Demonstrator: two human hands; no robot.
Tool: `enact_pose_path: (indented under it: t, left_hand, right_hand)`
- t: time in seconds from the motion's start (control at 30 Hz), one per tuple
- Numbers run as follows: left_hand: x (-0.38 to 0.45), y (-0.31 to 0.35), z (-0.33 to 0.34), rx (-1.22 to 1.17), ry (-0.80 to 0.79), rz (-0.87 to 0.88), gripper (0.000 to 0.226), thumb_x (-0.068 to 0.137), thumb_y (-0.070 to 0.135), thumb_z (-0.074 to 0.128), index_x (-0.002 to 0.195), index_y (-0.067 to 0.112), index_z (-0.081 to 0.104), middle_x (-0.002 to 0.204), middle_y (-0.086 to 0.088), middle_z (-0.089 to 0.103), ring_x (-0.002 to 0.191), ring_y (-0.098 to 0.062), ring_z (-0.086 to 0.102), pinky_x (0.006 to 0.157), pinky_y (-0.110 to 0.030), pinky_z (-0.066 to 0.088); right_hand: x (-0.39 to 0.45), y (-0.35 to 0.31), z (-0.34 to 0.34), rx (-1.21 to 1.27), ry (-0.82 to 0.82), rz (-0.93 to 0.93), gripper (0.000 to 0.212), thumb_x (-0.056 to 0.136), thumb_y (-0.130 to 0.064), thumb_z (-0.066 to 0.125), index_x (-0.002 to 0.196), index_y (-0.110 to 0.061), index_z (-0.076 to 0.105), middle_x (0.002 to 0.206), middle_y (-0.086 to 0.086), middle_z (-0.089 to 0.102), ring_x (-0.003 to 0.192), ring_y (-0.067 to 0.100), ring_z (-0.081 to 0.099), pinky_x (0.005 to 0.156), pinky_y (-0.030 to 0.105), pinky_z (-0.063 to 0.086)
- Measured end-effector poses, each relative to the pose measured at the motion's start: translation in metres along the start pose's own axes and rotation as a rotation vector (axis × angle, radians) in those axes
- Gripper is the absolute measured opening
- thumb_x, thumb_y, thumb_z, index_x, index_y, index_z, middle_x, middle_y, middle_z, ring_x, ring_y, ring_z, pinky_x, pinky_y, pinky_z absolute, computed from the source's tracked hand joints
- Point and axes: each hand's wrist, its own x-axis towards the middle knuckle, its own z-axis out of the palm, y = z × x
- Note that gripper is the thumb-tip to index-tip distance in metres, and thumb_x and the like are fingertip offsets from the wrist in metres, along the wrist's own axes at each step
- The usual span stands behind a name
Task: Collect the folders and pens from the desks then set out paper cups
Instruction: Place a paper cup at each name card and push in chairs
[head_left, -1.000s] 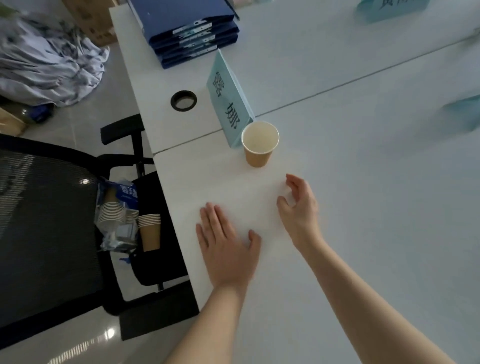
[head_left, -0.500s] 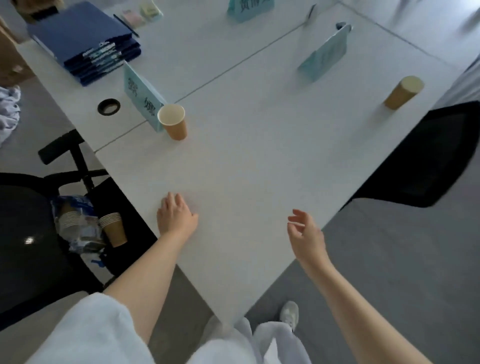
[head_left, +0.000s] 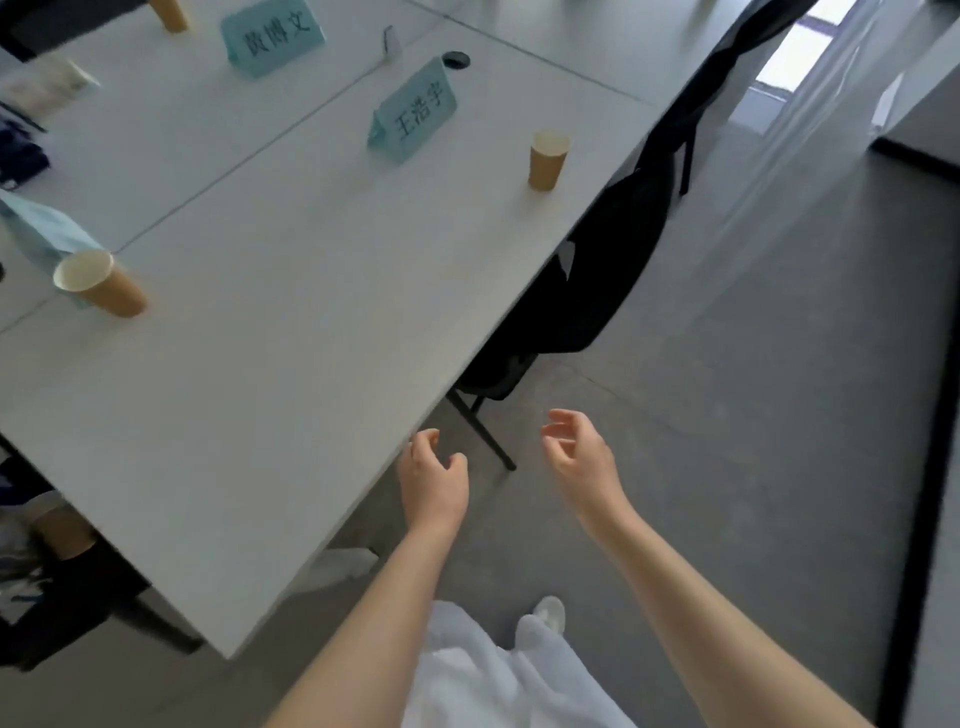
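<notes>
Three brown paper cups stand on the white desk (head_left: 249, 395): one cup (head_left: 101, 283) at the left beside a teal name card (head_left: 44, 234), a second cup (head_left: 546, 158) near the right edge, a third cup (head_left: 169, 13) at the top left. My left hand (head_left: 431, 480) hangs just past the desk's near edge, fingers loosely curled, holding nothing. My right hand (head_left: 582, 457) floats over the grey floor, fingers relaxed and empty. The dark blue folders (head_left: 18, 156) are barely visible at the far left edge.
Two more teal name cards (head_left: 418, 111) (head_left: 272, 36) stand on the desk. A black chair (head_left: 582, 270) is pushed under the desk's right side. A stack of spare cups (head_left: 62, 530) sits on another chair at the lower left. Grey floor stretches to the right.
My view swung right, away from the folders. My left hand lifted off the desk top and came past its edge. Both hands now hang over the floor.
</notes>
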Motion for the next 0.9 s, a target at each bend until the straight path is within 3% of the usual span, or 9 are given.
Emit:
enact_pose_path:
  t: [0.13,0.27,0.53,0.6,0.7,0.9]
  left_hand:
    - [-0.026,0.051,0.061,-0.031,-0.029,0.078,0.036,0.089,0.011,0.057,0.126,0.012,0.053,0.123,-0.002,0.056,0.119,-0.021,0.046,0.101,-0.032,0.039]
    - [-0.029,0.081,0.088,-0.037,-0.028,0.091,0.034,0.09,0.01,0.056,0.124,0.014,0.053,0.116,0.002,0.057,0.113,-0.018,0.046,0.09,-0.025,0.035]
    - [0.031,0.145,0.135,-0.175,0.058,0.07,0.029,0.09,0.009,0.054,0.119,0.016,0.055,0.109,0.001,0.062,0.104,-0.017,0.056,0.078,-0.02,0.041]
    - [0.053,0.164,0.148,-0.198,0.067,0.063,0.029,0.091,0.009,0.053,0.118,0.016,0.055,0.109,0.001,0.061,0.103,-0.016,0.056,0.078,-0.017,0.042]
    - [0.093,0.194,0.163,-0.195,0.079,0.037,0.028,0.091,0.011,0.053,0.118,0.016,0.055,0.11,0.003,0.06,0.107,-0.016,0.054,0.085,-0.026,0.043]
    - [0.151,0.236,0.169,-0.117,0.117,0.026,0.027,0.091,0.011,0.052,0.118,0.013,0.056,0.112,0.002,0.054,0.11,-0.019,0.052,0.086,-0.026,0.04]
  right_hand:
    - [0.027,0.028,-0.081,0.027,0.099,0.021,0.027,0.093,-0.012,0.05,0.12,-0.014,0.056,0.103,-0.002,0.065,0.091,0.012,0.06,0.066,0.02,0.047]
    - [0.055,0.036,-0.118,0.099,0.133,0.047,0.024,0.093,-0.017,0.054,0.117,-0.013,0.058,0.109,0.004,0.067,0.097,0.016,0.062,0.086,0.038,0.053]
    - [0.151,-0.003,-0.152,0.119,0.043,-0.077,0.023,0.092,-0.021,0.058,0.116,-0.02,0.056,0.097,-0.012,0.063,0.088,-0.003,0.06,0.065,0.011,0.044]
    - [0.18,-0.019,-0.158,0.107,0.02,-0.109,0.024,0.093,-0.022,0.058,0.116,-0.02,0.056,0.096,-0.015,0.062,0.09,-0.002,0.06,0.066,0.011,0.045]
    - [0.229,-0.046,-0.169,0.076,-0.002,-0.137,0.028,0.093,-0.025,0.059,0.119,-0.018,0.057,0.099,-0.013,0.063,0.094,0.003,0.062,0.069,0.012,0.045]
    - [0.3,-0.084,-0.189,0.027,-0.025,-0.173,0.032,0.092,-0.025,0.061,0.122,-0.017,0.057,0.097,-0.01,0.065,0.088,-0.003,0.06,0.071,0.011,0.044]
